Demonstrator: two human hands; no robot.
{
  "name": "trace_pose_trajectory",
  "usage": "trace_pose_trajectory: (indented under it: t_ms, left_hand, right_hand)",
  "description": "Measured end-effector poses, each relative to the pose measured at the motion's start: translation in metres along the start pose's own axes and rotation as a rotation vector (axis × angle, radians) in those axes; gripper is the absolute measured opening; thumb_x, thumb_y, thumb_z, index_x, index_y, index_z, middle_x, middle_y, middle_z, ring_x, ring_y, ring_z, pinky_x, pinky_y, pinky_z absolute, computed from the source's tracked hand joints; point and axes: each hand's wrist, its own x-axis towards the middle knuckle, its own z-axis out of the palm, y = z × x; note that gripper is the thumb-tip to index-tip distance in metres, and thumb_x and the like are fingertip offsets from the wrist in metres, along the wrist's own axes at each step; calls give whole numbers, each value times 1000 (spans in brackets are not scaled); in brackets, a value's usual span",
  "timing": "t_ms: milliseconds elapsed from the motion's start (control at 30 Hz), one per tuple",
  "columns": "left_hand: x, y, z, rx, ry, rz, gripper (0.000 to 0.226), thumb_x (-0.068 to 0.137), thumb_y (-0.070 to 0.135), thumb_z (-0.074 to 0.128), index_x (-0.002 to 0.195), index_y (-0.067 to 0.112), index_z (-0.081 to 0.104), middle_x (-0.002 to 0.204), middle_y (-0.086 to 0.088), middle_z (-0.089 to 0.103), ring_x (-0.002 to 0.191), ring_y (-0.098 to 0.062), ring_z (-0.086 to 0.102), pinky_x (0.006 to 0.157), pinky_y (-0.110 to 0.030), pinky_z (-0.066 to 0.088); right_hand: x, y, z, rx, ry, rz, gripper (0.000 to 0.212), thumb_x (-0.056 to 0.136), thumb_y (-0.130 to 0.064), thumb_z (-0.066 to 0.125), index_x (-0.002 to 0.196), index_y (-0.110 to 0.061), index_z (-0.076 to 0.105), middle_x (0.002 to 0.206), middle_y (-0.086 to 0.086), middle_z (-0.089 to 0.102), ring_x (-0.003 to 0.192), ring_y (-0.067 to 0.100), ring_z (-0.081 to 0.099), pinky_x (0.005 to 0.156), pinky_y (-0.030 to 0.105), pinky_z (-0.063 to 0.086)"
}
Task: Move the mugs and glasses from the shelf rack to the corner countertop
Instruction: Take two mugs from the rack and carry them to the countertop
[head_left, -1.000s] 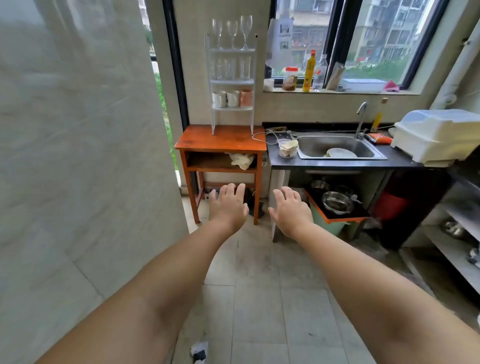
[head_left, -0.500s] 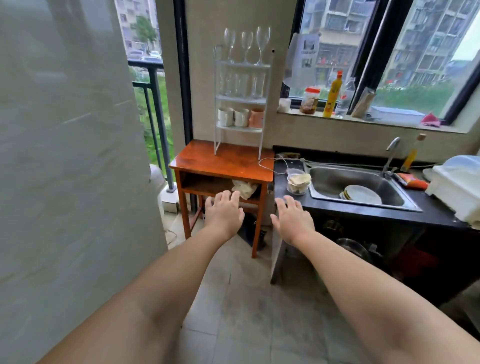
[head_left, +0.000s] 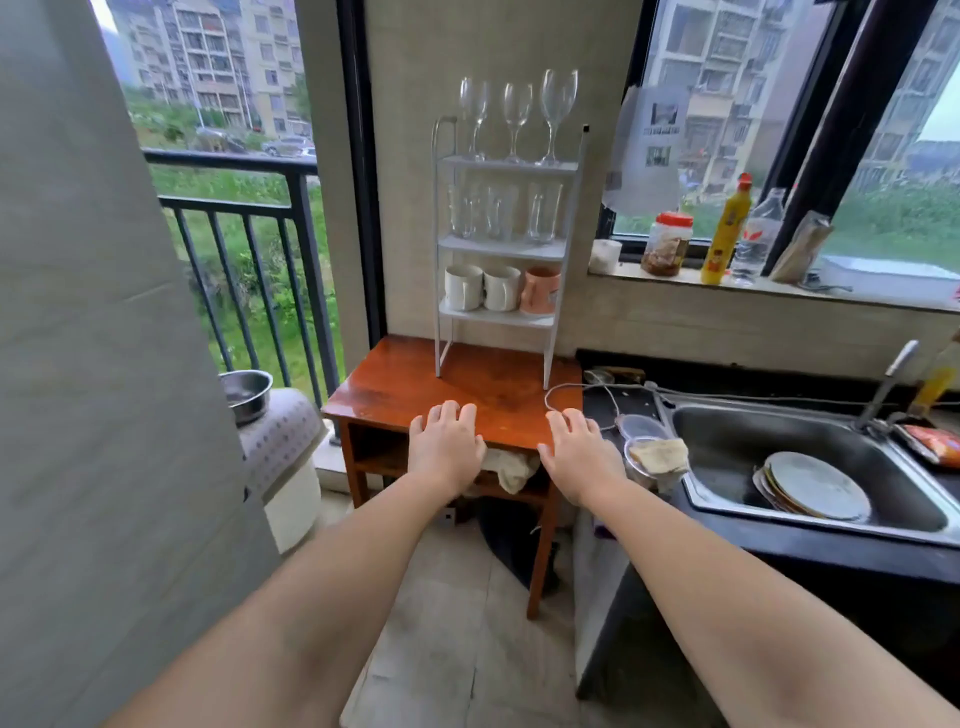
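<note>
Both hands, left hand (head_left: 447, 452) and right hand (head_left: 582, 457), are spread flat, nothing held. At twelve o'clock, the wine glasses (head_left: 517, 122) topping the shelf rack (head_left: 506, 247) could be toppled if the rack is jostled.

Shelf rack (head_left: 506, 249) stands on the table (head_left: 395, 400), left of the sink (head_left: 727, 431).

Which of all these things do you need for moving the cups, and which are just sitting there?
For the job:
- shelf rack
- three wine glasses on top
- tumblers in the middle
- two white mugs and pink mug on the bottom
- left hand, right hand, both empty

Just sitting there:
- sink with plates
- yellow bottle
- metal bowl
</note>
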Motion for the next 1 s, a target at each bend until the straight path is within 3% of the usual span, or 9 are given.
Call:
trace_pose_trajectory:
  t_ms: [167, 567, 800, 900, 1000]
  left_hand:
    - [117, -18, 4, -22, 15, 35, 43, 95, 30, 38, 136, 16, 41, 139, -7, 46, 131, -26, 40, 107, -42, 34]
    - [309, -15, 54, -170, -63, -3, 48, 95, 31, 40, 140, 12, 38, 141, -11, 43, 129, -29, 44, 99, -45, 45]
    - [412, -9, 78, -318, -109, -99, 48, 96, 28, 42, 141, 9, 37, 143, -12, 40, 124, -33, 50, 96, -44, 47]
    - [440, -5, 87, -330, -183, -92, 45, 99, 22, 36, 141, 5, 37, 145, -15, 37, 128, -34, 42, 101, -43, 41]
    - [463, -5, 97, -524, -199, -231, 47, 99, 27, 39, 141, 7, 38, 142, -16, 43, 126, -34, 48, 102, -40, 41]
  right_hand:
    - [108, 7, 2, 32, 58, 57, 45, 97, -39, 38, 138, -19, 34, 146, 7, 35, 128, 29, 40, 92, 43, 45]
    - [299, 43, 26, 149, 78, 125, 47, 97, -36, 40, 138, -13, 37, 140, 12, 41, 123, 35, 46, 95, 44, 45]
    - [408, 64, 33, 327, 84, 137, 47, 98, -35, 39, 139, -14, 36, 139, 14, 41, 121, 37, 50, 90, 43, 47]
    - [436, 63, 39, 446, 78, 211, 40, 98, -37, 36, 130, -14, 41, 132, 17, 47, 111, 41, 56, 84, 44, 48]
    - [459, 58, 42, 708, 97, 313, 39, 99, -40, 32, 116, -10, 52, 118, 19, 59, 110, 39, 57, 92, 42, 47]
